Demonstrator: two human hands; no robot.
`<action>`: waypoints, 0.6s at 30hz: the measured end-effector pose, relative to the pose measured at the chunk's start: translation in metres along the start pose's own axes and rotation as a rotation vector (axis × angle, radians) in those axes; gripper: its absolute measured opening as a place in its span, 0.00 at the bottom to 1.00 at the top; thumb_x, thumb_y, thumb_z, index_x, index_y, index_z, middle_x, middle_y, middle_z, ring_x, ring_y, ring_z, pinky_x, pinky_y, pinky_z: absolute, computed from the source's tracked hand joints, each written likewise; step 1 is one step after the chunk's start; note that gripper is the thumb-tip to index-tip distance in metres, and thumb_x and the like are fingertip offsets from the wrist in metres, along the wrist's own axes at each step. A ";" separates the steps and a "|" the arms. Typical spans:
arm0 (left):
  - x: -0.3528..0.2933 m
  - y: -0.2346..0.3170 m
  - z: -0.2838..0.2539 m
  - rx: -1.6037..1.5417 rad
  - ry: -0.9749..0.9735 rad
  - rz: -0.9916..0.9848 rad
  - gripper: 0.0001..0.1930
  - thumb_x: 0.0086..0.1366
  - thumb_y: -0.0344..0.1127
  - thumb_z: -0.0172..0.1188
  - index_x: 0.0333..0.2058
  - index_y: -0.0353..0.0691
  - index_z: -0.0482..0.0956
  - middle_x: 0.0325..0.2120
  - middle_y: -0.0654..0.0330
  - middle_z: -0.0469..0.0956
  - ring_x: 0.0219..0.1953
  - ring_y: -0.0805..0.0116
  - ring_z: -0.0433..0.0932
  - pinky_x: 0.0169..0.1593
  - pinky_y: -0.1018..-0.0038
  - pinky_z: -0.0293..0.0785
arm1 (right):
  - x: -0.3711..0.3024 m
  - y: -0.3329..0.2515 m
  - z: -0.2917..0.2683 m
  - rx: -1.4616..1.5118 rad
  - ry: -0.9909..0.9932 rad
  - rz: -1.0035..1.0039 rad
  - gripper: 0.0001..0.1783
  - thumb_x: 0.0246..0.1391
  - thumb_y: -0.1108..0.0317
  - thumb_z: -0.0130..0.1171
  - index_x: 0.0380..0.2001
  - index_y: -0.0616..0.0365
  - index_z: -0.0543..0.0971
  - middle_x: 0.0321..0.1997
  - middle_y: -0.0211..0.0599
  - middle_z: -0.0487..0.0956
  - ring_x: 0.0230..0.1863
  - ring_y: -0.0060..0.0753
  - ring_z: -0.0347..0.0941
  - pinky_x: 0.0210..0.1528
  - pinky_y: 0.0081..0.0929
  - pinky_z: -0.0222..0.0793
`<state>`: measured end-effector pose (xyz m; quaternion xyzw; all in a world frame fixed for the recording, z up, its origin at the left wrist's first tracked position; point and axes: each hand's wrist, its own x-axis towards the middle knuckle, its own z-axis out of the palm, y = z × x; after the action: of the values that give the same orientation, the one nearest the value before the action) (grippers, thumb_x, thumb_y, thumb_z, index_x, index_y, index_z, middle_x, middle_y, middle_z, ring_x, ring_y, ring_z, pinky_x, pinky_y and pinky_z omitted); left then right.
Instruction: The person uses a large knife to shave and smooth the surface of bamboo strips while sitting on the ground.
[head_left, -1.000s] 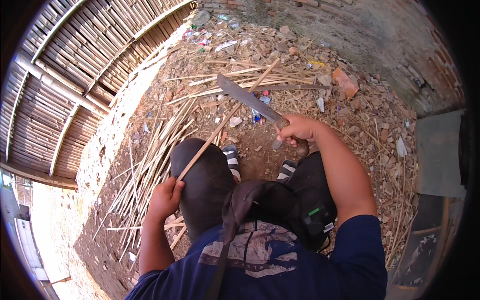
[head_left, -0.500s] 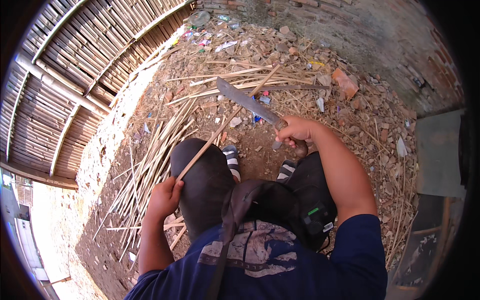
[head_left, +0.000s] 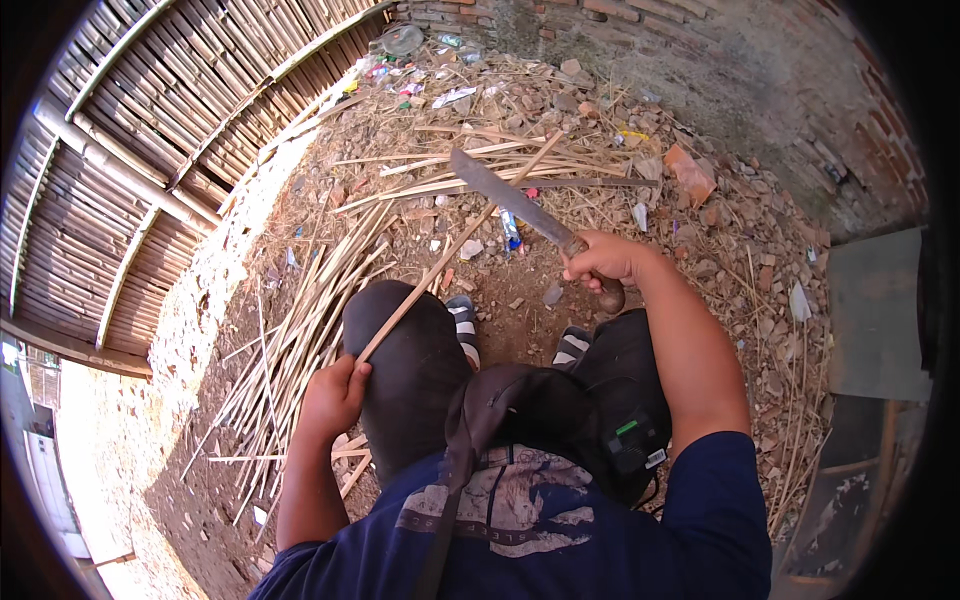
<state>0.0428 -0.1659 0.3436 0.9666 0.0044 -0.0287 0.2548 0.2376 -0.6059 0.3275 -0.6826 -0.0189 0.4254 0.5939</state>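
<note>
My left hand is closed round the near end of a long, thin bamboo strip. The strip slants over my left knee, away and to the right. In my right hand is the handle of a machete, its broad grey blade pointing away and to the left. That blade crosses the strip near the strip's far end; whether the two touch I cannot tell. Beside my left leg lies a heap of split bamboo strips. More bamboo strips lie across the ground beyond my feet.
A slatted bamboo wall rises at the left. A worn brick wall runs along the back and right. Rubble, dry straw and litter cover the ground, with an orange brick piece at the right. A grey panel stands at the far right.
The machete and my right hand have shifted slightly to the right, so the blade crosses the strip a little differently. My left hand keeps its hold on the strip.
</note>
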 end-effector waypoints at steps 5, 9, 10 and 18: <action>-0.004 0.000 0.002 -0.011 0.028 0.020 0.18 0.74 0.43 0.56 0.28 0.35 0.71 0.23 0.41 0.76 0.29 0.35 0.76 0.33 0.49 0.68 | 0.003 -0.006 -0.002 -0.059 0.004 -0.179 0.11 0.51 0.75 0.65 0.34 0.54 0.72 0.22 0.26 0.72 0.17 0.17 0.67 0.21 0.24 0.64; -0.002 -0.002 0.006 0.041 0.050 0.052 0.18 0.74 0.43 0.55 0.28 0.35 0.71 0.23 0.41 0.75 0.29 0.35 0.76 0.33 0.48 0.68 | 0.003 -0.001 -0.009 0.152 0.152 -0.252 0.12 0.52 0.74 0.66 0.33 0.54 0.71 0.21 0.26 0.71 0.17 0.19 0.67 0.21 0.26 0.64; -0.002 0.001 0.004 0.045 0.054 0.052 0.18 0.74 0.43 0.55 0.28 0.35 0.71 0.23 0.41 0.75 0.29 0.35 0.76 0.33 0.48 0.68 | 0.008 0.004 -0.013 0.166 0.188 -0.251 0.12 0.53 0.73 0.66 0.33 0.54 0.71 0.20 0.26 0.71 0.17 0.19 0.67 0.21 0.26 0.64; -0.006 0.000 0.005 0.087 0.062 0.055 0.18 0.75 0.43 0.53 0.30 0.36 0.70 0.23 0.41 0.76 0.30 0.35 0.76 0.34 0.47 0.68 | 0.010 -0.004 0.012 -0.190 0.027 -0.088 0.12 0.50 0.74 0.67 0.35 0.58 0.74 0.22 0.27 0.74 0.17 0.18 0.68 0.21 0.25 0.65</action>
<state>0.0365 -0.1685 0.3396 0.9769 -0.0156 0.0082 0.2128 0.2385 -0.5897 0.3257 -0.7399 -0.0810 0.3862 0.5449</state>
